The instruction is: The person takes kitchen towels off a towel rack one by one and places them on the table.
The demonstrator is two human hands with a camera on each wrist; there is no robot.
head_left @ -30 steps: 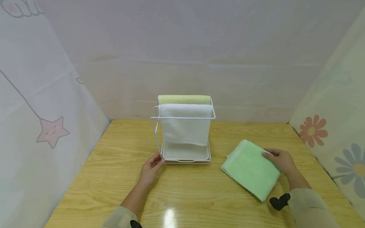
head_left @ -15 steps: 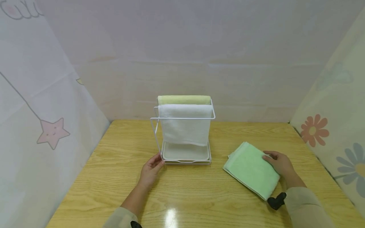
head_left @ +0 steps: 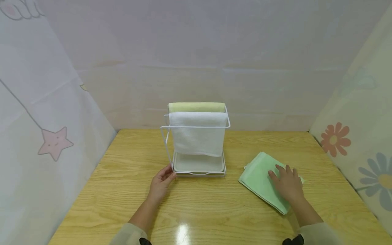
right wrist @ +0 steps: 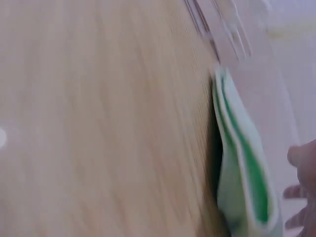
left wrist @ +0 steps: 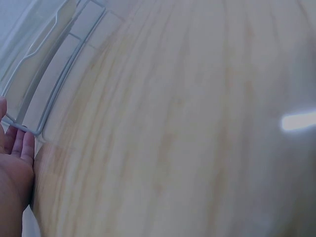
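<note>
A white wire towel rack (head_left: 196, 127) stands on the table with a white towel (head_left: 197, 136) and a yellow towel (head_left: 196, 107) draped over its bars. My left hand (head_left: 160, 183) grips the rack's lower front left corner; the left wrist view shows its fingers (left wrist: 22, 143) at the bottom wire. To the right lies a folded light green towel (head_left: 263, 180). Over it my right hand (head_left: 288, 183) has its fingers spread and covers part of it. In the right wrist view the towel's folded layers (right wrist: 242, 153) face the camera, and the fingertips (right wrist: 295, 191) are beside them.
A pale tray (head_left: 199, 163) sits in the base of the rack. The wooden table (head_left: 196, 211) ends at a pale cloth backdrop (head_left: 196, 68). Side cloths with a pink star (head_left: 55, 143) and flowers (head_left: 335, 139) border the left and right.
My right hand has let go of the green towel's far right edge and moved left and nearer, over the towel, fingers spread. My left hand stays at the rack's corner.
</note>
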